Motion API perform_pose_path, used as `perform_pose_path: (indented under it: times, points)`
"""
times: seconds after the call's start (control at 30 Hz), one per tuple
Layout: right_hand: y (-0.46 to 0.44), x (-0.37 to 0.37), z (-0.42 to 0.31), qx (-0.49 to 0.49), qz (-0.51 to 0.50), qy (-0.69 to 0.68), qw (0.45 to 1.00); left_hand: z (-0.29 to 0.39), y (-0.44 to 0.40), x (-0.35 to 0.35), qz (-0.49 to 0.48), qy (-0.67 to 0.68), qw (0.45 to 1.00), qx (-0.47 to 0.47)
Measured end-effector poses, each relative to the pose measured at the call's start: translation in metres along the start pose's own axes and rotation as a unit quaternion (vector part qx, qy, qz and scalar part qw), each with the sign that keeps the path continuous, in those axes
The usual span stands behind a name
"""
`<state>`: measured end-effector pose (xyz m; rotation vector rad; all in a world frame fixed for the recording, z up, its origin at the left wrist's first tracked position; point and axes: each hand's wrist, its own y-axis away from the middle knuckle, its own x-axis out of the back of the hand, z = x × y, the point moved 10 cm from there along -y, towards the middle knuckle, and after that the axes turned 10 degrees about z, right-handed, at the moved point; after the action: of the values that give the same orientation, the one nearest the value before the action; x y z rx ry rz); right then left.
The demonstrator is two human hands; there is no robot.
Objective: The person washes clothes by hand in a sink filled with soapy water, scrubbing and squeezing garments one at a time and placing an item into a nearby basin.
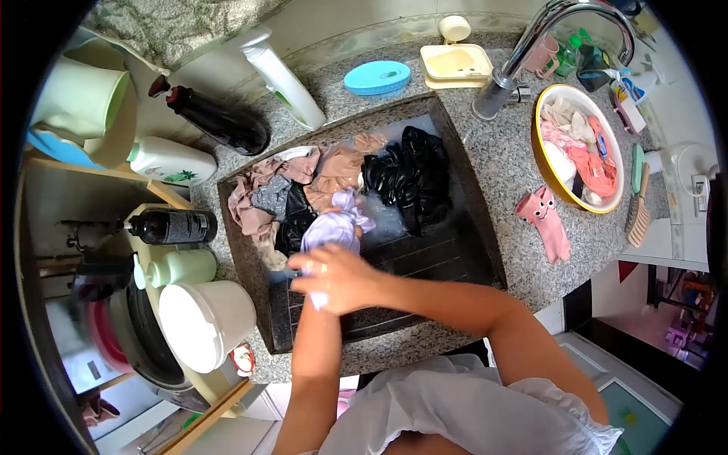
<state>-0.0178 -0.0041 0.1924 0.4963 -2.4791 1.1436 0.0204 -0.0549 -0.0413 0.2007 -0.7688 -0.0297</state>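
Over a dark stone sink [478, 216], a person's right hand [334, 279] curls its fingers around the lower part of a lavender cloth [330, 233]; the left hand [358, 230] lies largely hidden by fabric, its grip impossible to tell. Handling the cloth there appears to call for a firm hold and slack kept off the neighboring laundry. A glossy black garment [415, 174] and heaped pink clothing [250, 201] crowd it (suds show between). On the speckled table [485, 163] stand a yellow-rimmed basin [539, 148] of clothes and, beside it, a pink sock [547, 227].
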Motion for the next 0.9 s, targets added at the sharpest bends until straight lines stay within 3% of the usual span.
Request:
perform_pose_path:
  times: [0.03,0.07,0.1,0.13,0.17,0.3,0.37,0.43,0.5,0.57,0.63,0.67,0.7,0.77,0.83,0.87,0.9]
  points:
    - [0.004,0.002,0.024,-0.002,0.04,0.016,0.999,0.006,-0.001,0.007,0.085,-0.303,0.944,-0.096]
    - [0.007,0.009,0.046,0.0,0.083,0.068,0.994,0.015,-0.002,0.012,0.085,-0.304,0.944,-0.098]
    - [0.014,0.02,0.072,-0.023,0.128,0.094,0.987,0.026,-0.004,0.019,0.04,0.071,0.997,0.002]
    - [0.02,0.039,0.102,-0.093,0.178,0.112,0.973,0.045,0.0,0.022,-0.013,0.435,0.894,0.104]
    - [0.027,0.047,0.132,-0.183,0.152,0.089,0.967,0.069,0.007,0.022,-0.062,0.73,0.653,0.192]
    - [0.054,0.044,0.177,-0.207,0.025,0.141,0.968,0.04,0.02,0.017,-0.05,0.656,0.684,0.314]
    - [0.06,0.05,0.171,-0.183,0.029,0.181,0.966,0.018,0.02,0.029,-0.029,0.602,0.745,0.287]
    - [0.069,0.047,0.162,-0.157,0.036,0.218,0.963,0.021,0.034,0.055,0.005,0.488,0.803,0.343]
    - [0.081,0.016,0.139,-0.039,-0.061,0.287,0.955,0.02,0.03,0.054,-0.028,0.451,0.833,0.32]
    - [0.085,0.012,0.155,-0.046,-0.103,0.26,0.959,0.023,0.03,0.059,-0.037,0.337,0.889,0.307]
    - [0.097,0.007,0.22,-0.233,-0.166,0.194,0.938,0.018,0.028,0.056,-0.037,0.35,0.884,0.307]
    - [0.111,0.0,0.25,-0.388,-0.185,0.216,0.876,0.017,0.03,0.062,0.02,0.378,0.869,0.318]
    - [0.104,-0.008,0.249,-0.389,-0.181,0.216,0.877,0.015,0.031,0.067,0.075,0.405,0.851,0.327]
    - [0.075,-0.004,0.221,-0.34,-0.022,0.099,0.935,0.023,0.029,0.064,0.082,0.425,0.843,0.319]
    - [0.03,0.011,0.134,-0.146,0.067,0.023,0.987,0.063,0.021,0.032,-0.104,0.601,0.731,0.307]
    - [0.018,0.018,0.092,-0.13,0.075,0.003,0.989,0.043,0.007,0.016,-0.121,0.649,0.692,0.291]
    - [0.01,0.024,0.053,-0.111,0.081,-0.019,0.99,0.07,0.004,0.02,-0.216,0.685,0.663,0.211]
